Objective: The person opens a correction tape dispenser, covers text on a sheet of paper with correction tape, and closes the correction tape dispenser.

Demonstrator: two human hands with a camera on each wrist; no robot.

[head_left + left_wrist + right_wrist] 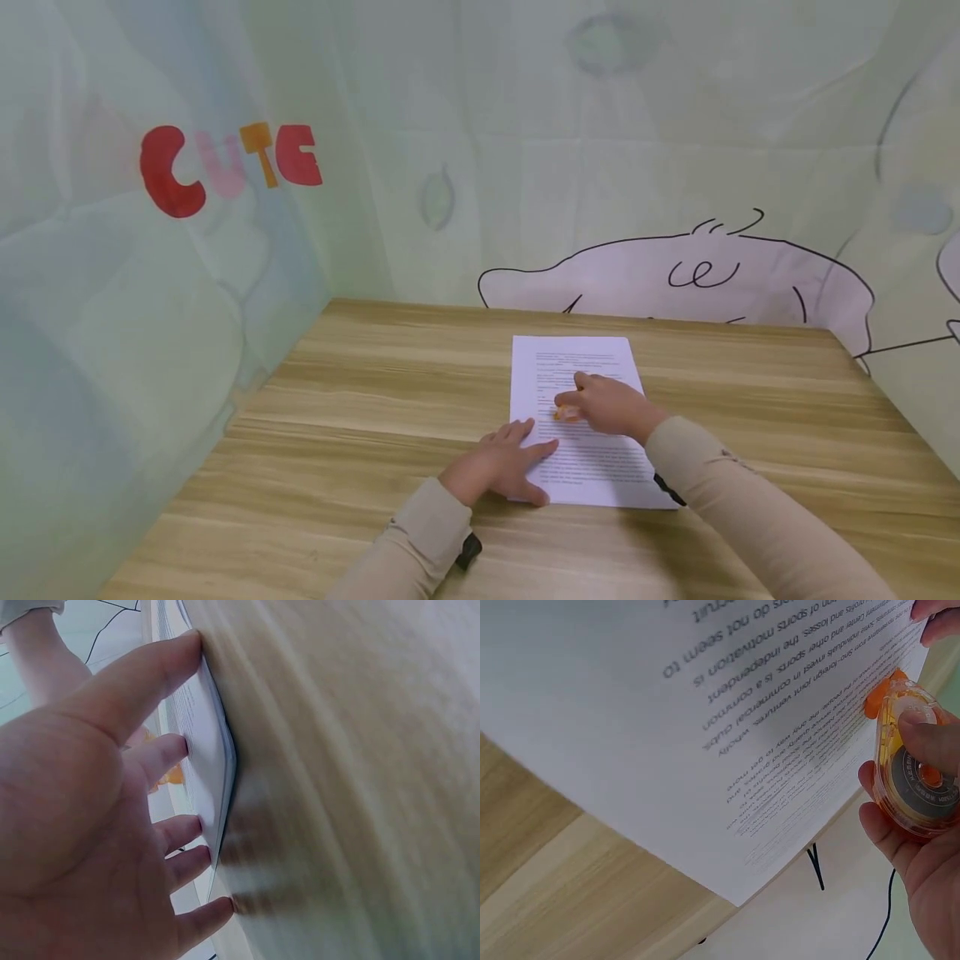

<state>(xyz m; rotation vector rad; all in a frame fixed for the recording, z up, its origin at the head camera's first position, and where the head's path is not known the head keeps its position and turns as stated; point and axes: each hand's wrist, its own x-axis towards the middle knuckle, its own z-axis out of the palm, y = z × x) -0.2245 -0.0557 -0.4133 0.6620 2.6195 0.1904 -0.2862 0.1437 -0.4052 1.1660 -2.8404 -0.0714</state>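
A printed sheet of paper (600, 467) lies on the wooden table, apparently on a thin stack, as its edge in the left wrist view suggests. My right hand (609, 404) grips an orange, see-through correction tape dispenser (915, 769), thumb on one side and fingers around the other. The dispenser's orange tip end (881, 696) is at the printed lines; whether it touches the paper I cannot tell. My left hand (510, 462) rests with spread fingers on the paper's lower left edge, thumb (161, 671) at the near edge.
The wooden table (360, 400) extends around the paper on all sides. Behind it hangs a pale printed cloth (420, 150) with a line-drawn figure; coloured letters (172, 171) show on the left side. Dark straps (468, 550) sit at the wrists.
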